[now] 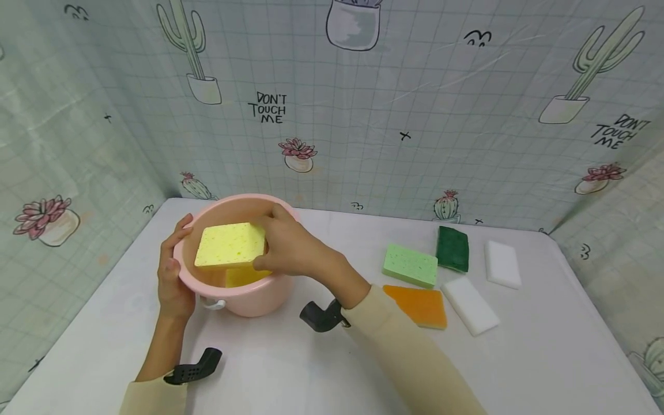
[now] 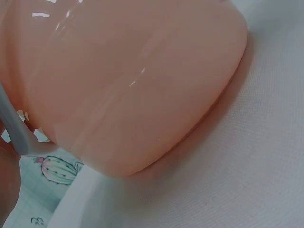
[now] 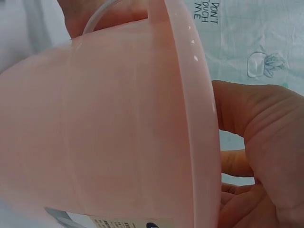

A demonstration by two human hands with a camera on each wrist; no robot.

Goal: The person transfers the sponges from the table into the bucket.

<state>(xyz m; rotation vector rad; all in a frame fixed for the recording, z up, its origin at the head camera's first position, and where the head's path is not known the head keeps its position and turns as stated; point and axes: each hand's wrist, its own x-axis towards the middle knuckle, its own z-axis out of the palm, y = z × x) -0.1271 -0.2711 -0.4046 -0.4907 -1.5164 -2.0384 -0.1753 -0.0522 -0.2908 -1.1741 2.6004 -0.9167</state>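
Observation:
A pink bucket (image 1: pixel 249 297) with a pale handle stands on the table, tilted slightly toward me. Along its left rim my left hand (image 1: pixel 175 274) grips the edge, thumb and fingers at the lip. My right hand (image 1: pixel 290 242) pinches a light yellow sponge (image 1: pixel 228 242) by its right end, over the bucket's mouth. Beneath it, a deeper yellow sponge (image 1: pixel 241 276) shows inside the bucket. In the right wrist view the bucket's wall (image 3: pixel 109 123) hides the sponge and the fingertips. The left wrist view is filled mostly by the bucket's side (image 2: pixel 128 85).
To the right on the white table (image 1: pixel 332 369) lie a light green sponge (image 1: pixel 410 266), a dark green scouring pad (image 1: pixel 452 249), an orange sponge (image 1: pixel 420 305) and two white sponges, one nearer (image 1: pixel 470 305) and one farther right (image 1: pixel 502 264). A cactus-print cloth (image 1: pixel 353 115) hangs behind.

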